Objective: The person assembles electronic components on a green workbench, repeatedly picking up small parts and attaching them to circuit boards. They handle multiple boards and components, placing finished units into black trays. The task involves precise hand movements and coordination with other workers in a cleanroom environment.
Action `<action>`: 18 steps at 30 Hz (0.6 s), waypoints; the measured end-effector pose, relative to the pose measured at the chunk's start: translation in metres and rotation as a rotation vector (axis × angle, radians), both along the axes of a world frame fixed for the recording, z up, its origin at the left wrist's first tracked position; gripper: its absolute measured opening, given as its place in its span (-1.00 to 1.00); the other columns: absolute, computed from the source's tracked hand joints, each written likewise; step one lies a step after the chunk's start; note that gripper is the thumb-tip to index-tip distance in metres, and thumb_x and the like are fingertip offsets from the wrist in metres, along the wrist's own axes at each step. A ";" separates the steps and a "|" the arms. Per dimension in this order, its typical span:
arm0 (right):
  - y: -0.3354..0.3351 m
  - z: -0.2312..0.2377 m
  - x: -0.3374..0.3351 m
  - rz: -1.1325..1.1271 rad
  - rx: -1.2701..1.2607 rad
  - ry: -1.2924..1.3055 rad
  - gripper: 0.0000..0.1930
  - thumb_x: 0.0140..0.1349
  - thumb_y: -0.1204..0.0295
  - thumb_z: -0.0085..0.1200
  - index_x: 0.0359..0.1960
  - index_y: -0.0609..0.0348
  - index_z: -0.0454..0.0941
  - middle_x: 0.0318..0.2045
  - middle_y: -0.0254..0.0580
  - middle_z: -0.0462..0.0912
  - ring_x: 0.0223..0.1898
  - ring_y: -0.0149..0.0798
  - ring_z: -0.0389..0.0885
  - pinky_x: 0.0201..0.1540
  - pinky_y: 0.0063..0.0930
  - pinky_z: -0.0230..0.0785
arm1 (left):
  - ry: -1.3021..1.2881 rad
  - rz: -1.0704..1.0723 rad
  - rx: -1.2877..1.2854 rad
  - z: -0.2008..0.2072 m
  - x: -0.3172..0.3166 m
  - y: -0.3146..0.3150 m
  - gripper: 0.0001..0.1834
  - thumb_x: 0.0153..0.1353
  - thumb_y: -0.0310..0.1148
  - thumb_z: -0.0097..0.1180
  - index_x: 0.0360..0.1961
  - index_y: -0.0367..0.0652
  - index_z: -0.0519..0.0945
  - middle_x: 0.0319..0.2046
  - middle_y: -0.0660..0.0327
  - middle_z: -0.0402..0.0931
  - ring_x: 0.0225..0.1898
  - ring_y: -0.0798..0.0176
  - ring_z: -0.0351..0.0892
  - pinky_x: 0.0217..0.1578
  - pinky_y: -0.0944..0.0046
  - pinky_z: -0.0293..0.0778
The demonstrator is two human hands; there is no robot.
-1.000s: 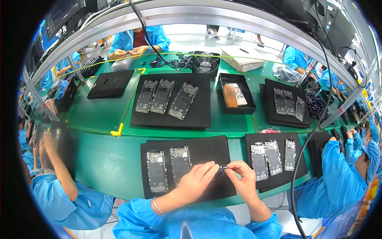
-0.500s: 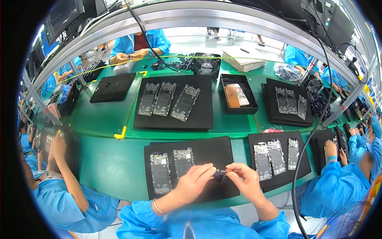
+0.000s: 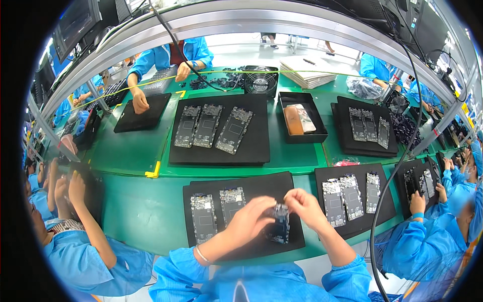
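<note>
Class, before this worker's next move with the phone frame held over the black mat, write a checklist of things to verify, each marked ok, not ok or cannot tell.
1. Both hands on the phone frame: left hand and right hand grip it. Ok.
2. Frame over the black mat, not past the table edge. Ok.
3. Two other phone frames lie flat on the mat, apart from the hands. Ok.
4. Hanging black cable stays right of the hands. Ok.
5. Small part seated in the frame: cannot tell.

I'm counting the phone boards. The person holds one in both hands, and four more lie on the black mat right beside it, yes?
Not four. The head view shows two boards lying on the black mat. The left hand and right hand do hold one board together.
</note>
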State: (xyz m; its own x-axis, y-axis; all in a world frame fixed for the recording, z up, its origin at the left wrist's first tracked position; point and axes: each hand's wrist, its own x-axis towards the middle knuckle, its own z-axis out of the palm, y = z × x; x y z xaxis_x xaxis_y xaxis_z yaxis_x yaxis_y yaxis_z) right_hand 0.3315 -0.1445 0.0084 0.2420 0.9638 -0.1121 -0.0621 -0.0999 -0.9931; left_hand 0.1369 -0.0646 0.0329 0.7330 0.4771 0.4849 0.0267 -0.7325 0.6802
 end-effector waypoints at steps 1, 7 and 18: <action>0.006 -0.006 0.002 -0.108 0.036 -0.046 -0.87 0.27 0.44 -0.02 -0.25 0.25 0.46 -0.45 -0.33 0.56 -0.42 -0.49 0.55 -0.31 -0.59 0.43 | 0.050 0.020 -0.072 0.000 0.005 0.006 -0.46 -0.06 -0.46 0.31 0.00 -0.22 0.41 -0.02 0.05 0.42 -0.07 -0.04 0.49 -0.13 0.15 0.51; 0.005 -0.005 0.001 -0.322 0.073 -0.144 -0.91 0.30 0.48 -0.06 -0.28 0.25 0.42 -0.48 -0.32 0.51 -0.47 -0.47 0.51 -0.35 -0.61 0.39 | 0.483 0.284 0.209 -0.024 0.015 0.052 -0.28 -0.11 -0.24 0.36 0.09 -0.28 0.35 0.10 0.00 0.31 0.17 -0.11 0.20 0.14 0.05 0.24; 0.034 -0.002 -0.079 -0.028 0.021 -0.033 -0.84 0.27 0.45 -0.02 -0.23 0.31 0.44 -0.35 -0.17 0.60 -0.29 -0.38 0.64 -0.21 -0.53 0.46 | 0.253 0.143 0.032 0.007 -0.072 0.049 -0.44 -0.13 -0.42 0.34 -0.03 -0.15 0.43 -0.03 0.14 0.41 0.04 -0.01 0.32 0.04 0.11 0.33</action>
